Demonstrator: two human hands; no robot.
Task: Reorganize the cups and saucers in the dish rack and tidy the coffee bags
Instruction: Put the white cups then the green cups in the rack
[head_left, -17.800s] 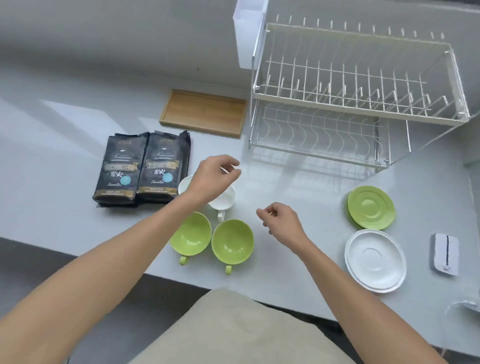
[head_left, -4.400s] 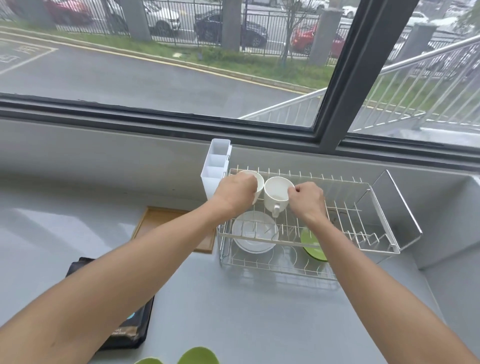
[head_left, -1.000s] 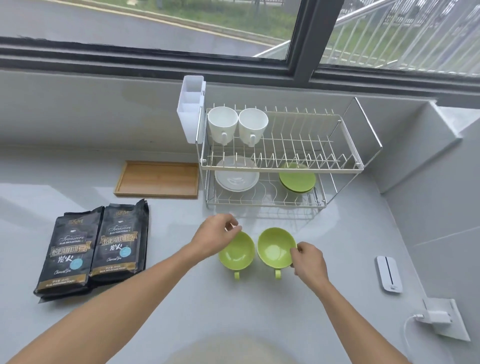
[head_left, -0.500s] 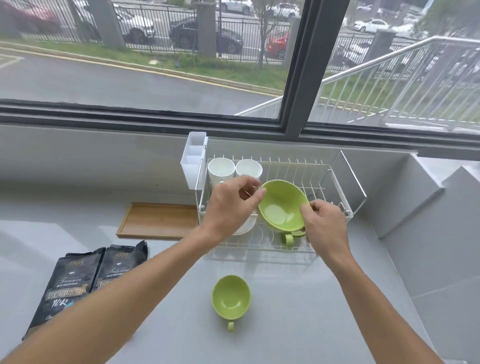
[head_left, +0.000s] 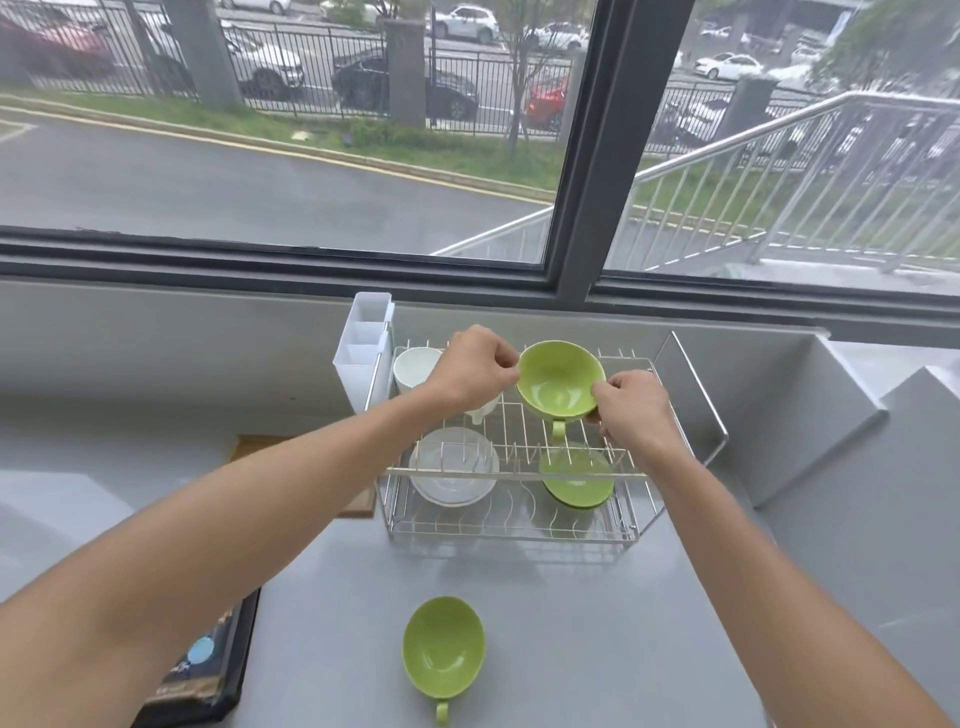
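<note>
Head view: left hand (head_left: 475, 371) and right hand (head_left: 631, 405) pinch opposite rim edges of a green cup (head_left: 561, 382) — each grip closed on it — over the rack (head_left: 519, 470) top tier. Best lowered level between wires, beside the white cup (head_left: 415, 366). Glossy, shallow, handle down; its twin (head_left: 444, 654) waits on the surface (head_left: 597, 623).

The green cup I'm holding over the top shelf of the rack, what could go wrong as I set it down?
The green cup is pinched only at its rim by the left hand and right hand, so it could slip onto the wire rack. It sits close to the white cup, so it may knock against it. Tilted with its handle down, it could catch between the wires and settle crooked.
</note>
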